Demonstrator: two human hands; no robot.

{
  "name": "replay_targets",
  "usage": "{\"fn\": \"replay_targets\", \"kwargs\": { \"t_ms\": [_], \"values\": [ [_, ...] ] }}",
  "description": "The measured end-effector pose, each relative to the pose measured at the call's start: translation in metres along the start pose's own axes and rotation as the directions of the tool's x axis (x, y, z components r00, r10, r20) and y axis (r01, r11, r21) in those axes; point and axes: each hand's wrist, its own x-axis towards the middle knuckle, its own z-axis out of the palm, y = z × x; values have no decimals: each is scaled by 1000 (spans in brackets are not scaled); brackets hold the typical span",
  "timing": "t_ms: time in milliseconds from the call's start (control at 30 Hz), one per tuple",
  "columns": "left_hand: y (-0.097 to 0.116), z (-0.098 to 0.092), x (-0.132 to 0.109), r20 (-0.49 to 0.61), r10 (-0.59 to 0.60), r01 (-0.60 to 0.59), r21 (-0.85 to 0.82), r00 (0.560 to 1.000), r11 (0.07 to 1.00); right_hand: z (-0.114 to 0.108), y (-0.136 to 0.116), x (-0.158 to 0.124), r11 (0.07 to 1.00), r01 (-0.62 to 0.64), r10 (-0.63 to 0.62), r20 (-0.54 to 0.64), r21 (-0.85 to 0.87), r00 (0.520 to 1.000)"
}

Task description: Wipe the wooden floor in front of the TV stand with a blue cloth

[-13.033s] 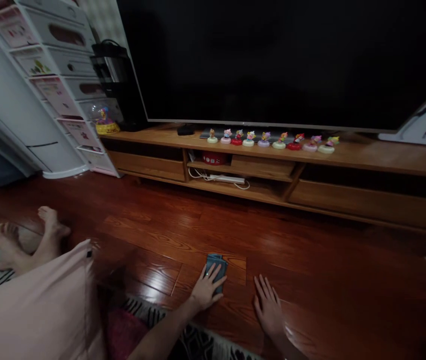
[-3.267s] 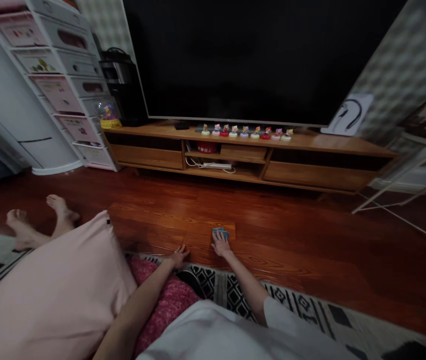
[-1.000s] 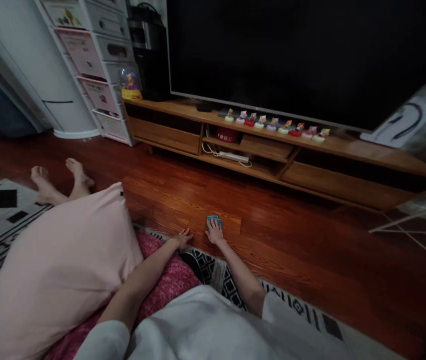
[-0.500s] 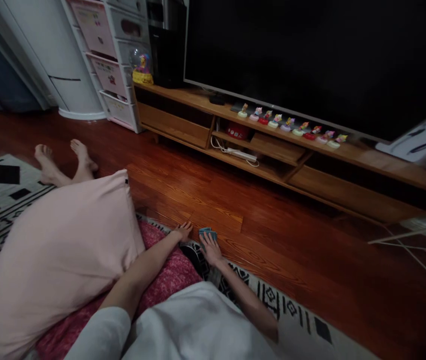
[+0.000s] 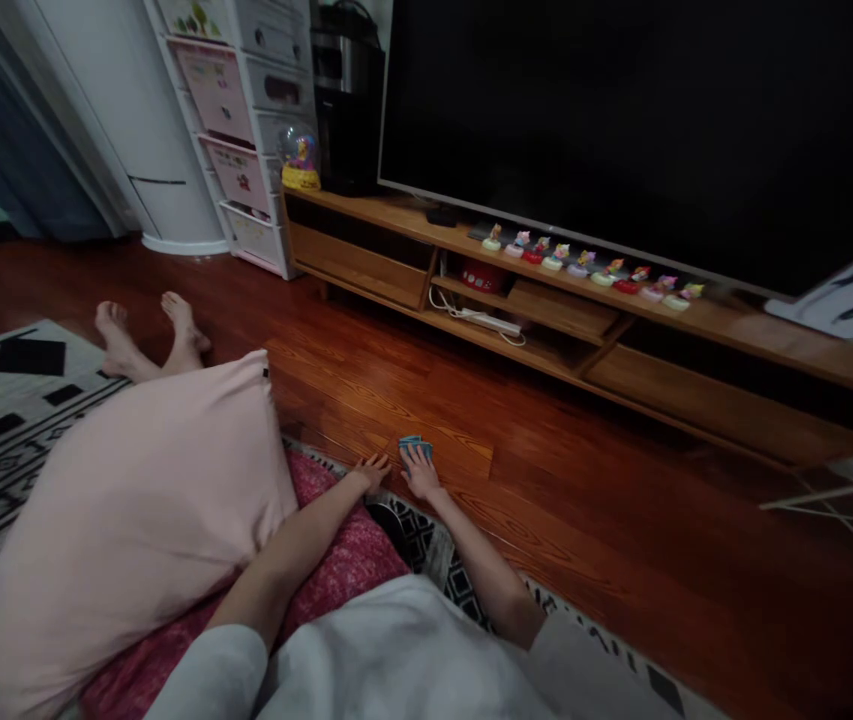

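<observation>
While the right hand (image 5: 420, 476) lies spread over a blue layered bundle (image 5: 412, 440), the left hand (image 5: 373, 471) rests empty-looking just beside it

Nearest are the white shirt (image 5: 396, 655) and, to its left, a plump pink pillow (image 5: 141, 480) set against magenta fabric (image 5: 347, 545). A black-and-white rug (image 5: 28, 360) runs beneath, its fringed edge close to both hands.

Just past that edge, the bundle sits on the glossy wooden floor (image 5: 568, 470), partly hidden by the right fingers; whether it is folded cloth or stacked flat pieces is too small to tell. Its layers look loosely aligned, so a sideways push could fan them apart, and on so smooth a surface uneven pressure might send the whole thing skidding. Drawn backward, it could snag on the fringe. With the hands so close, the left might also bump it.

The right forearm slants in from the lower right, palm down, fingers extended and covering rather than clenching. The left forearm crosses the magenta fabric, its hand low and flat, fingers loosely parted, gripping nothing that shows.

Farther off, bare feet (image 5: 178, 325) stretch beyond the pillow. Behind the floor stands a wooden TV stand (image 5: 366, 265) with a power strip (image 5: 491, 322) on its lower shelf, small figurines (image 5: 583, 263) lined along its top, and a dark television (image 5: 621, 130) above.
</observation>
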Motion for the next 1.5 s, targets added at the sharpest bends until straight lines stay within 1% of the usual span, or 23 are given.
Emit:
{"fn": "replay_targets", "kwargs": {
  "t_ms": [100,167,233,267,300,367,533,600,667,700,767,933,1000,1033,1067,1133,1300,1367,1433,1500],
  "values": [
    [-1,2,0,2,3,-3,-9,1000,1000,35,12,-47,999,44,-44,-37,0,998],
    [0,1,-1,6,10,-10,-11,1000,1000,56,17,-73,999,49,-48,-63,7,997],
    [1,0,-4,5,6,-6,-11,1000,1000,66,20,-87,999,36,-35,-67,16,997],
    [2,-2,-5,5,2,-2,-7,1000,1000,67,21,-88,999,28,-26,-65,21,998],
    [3,-3,-7,6,-1,1,1,1000,1000,65,21,-85,1000,19,-17,-62,25,998],
    [5,-6,-10,12,-5,5,18,1000,1000,51,21,-69,999,-13,15,-55,30,998],
    [5,-9,-12,22,9,-9,27,1000,1000,2,25,-18,986,-168,169,-118,20,979],
    [4,-9,-11,18,24,-24,31,1000,999,-8,27,-10,981,-191,193,-137,26,972],
    [3,-8,-9,11,31,-31,35,999,999,-7,31,-15,984,-174,176,-139,30,975],
    [3,-7,-8,7,30,-31,36,1000,999,-2,34,-21,987,-158,161,-137,31,977],
    [3,-6,-6,7,22,-23,42,1000,999,16,43,-43,991,-132,135,-139,30,981],
    [-1,-2,0,23,16,-18,87,1000,996,78,70,-114,991,-120,129,-186,56,974],
    [-4,1,3,21,22,-24,99,1000,995,92,79,-132,989,-128,142,-228,72,963],
    [-5,2,4,21,24,-26,102,999,994,95,83,-136,988,-136,151,-246,78,957],
    [-6,3,5,21,26,-28,102,999,994,94,87,-135,986,-148,164,-259,83,952],
    [-8,5,6,24,29,-31,98,999,995,83,92,-122,977,-193,209,-267,87,941],
    [-13,7,9,23,45,-47,94,999,994,28,102,-61,924,-373,382,-260,87,887],
    [-15,7,10,10,50,-51,100,999,994,12,104,-43,903,-420,430,-240,91,871],
    [-15,7,11,1,52,-52,104,999,993,7,105,-36,900,-426,435,-218,89,874],
    [-15,7,11,14,50,-51,114,999,992,16,105,-43,916,-394,401,-213,76,891]
  ]
}}
